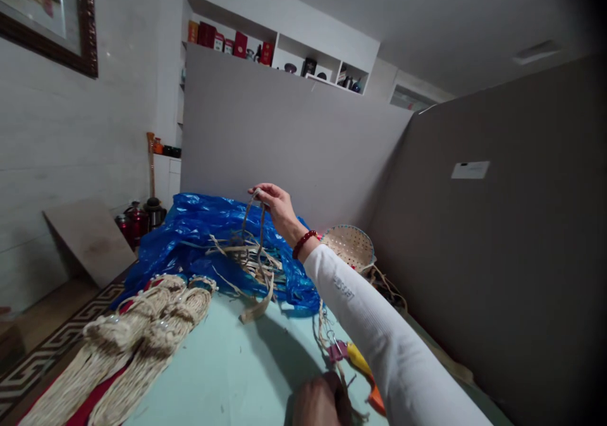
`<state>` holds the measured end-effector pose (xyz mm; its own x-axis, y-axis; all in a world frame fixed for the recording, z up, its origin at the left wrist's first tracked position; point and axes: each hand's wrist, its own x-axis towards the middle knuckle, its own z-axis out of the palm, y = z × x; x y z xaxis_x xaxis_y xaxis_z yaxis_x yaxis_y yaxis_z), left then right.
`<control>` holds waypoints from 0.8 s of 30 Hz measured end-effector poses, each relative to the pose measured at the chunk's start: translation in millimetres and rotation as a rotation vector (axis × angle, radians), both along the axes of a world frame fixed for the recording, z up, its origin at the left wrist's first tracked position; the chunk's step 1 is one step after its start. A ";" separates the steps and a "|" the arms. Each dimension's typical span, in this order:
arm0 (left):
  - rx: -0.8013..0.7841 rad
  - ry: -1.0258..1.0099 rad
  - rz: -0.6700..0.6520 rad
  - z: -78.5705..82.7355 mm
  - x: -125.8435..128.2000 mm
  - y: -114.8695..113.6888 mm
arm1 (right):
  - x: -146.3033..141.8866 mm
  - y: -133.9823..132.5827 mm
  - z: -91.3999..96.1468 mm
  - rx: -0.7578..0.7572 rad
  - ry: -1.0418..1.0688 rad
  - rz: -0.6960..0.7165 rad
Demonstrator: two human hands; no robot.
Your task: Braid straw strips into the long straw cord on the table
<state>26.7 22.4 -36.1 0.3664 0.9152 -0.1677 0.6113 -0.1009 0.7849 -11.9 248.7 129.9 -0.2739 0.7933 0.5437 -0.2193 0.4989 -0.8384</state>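
My right hand (276, 206), in a white sleeve, is raised over the blue plastic bag (190, 236). Its fingers pinch a long dry plant strip (261, 236) that loops over them and hangs down. Below it, a heap of loose dry strips (265, 263) lies on the bag, and a wider curled strip (258, 309) rests on the table. Low in the view, my left hand (315, 402) is blurred and cut off by the frame edge. It looks closed beside a purple clip (337, 351) and a fibre strand; what it holds is hidden.
Woven straw strips with pearl-like beads (161, 325) lie at left on red fabric. A yellow and orange tool (363, 359) sits partly under my right forearm. Behind stand a woven basket (348, 246) and grey partitions (294, 129). Flasks (137, 217) stand at far left.
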 end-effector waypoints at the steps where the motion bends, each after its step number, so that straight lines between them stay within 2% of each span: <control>1: 0.014 0.002 -0.007 -2.0 0.7 0.8 | -0.4 0.3 5.6 0.017 0.011 -0.011; 6: 0.052 0.006 -0.011 -13.3 3.2 4.3 | -2.9 3.3 31.9 0.153 0.024 -0.094; 11: 0.081 0.022 -0.008 -21.6 3.6 7.9 | 1.5 11.5 58.2 0.378 -0.003 -0.307; 16: 0.125 0.044 -0.029 -24.5 3.2 9.8 | 15.9 23.0 89.1 0.382 -0.060 -0.463; 18: 0.132 0.050 -0.034 -24.3 3.4 10.0 | 23.7 24.1 96.1 0.386 -0.173 -0.428; 20: 0.128 0.051 -0.033 -22.7 3.8 9.8 | 32.3 21.7 95.5 0.386 -0.326 -0.355; 24: 0.080 0.039 -0.018 -13.5 3.6 6.7 | 52.1 8.4 69.6 0.351 -0.576 -0.184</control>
